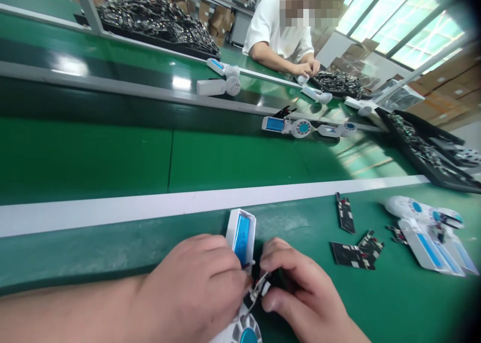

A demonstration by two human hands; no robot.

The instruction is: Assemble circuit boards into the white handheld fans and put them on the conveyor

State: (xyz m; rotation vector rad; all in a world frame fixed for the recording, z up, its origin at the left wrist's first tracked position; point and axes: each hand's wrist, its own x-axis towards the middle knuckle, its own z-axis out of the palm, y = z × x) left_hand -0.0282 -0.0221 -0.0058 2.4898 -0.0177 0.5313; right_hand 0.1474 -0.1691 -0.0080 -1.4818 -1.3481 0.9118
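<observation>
At the near green surface, a white device sits between left hand and right hand.
The left hand is closed over its middle; the right hand curls beside thin wires above the round end, though whether it pinches them I cannot tell. Best, I judge, to steady the housing and ease the wires without tugging. Rightward lie loose black boards, then more white devices.

No readable text, label, brand, number or sign on anything in the head view
</observation>
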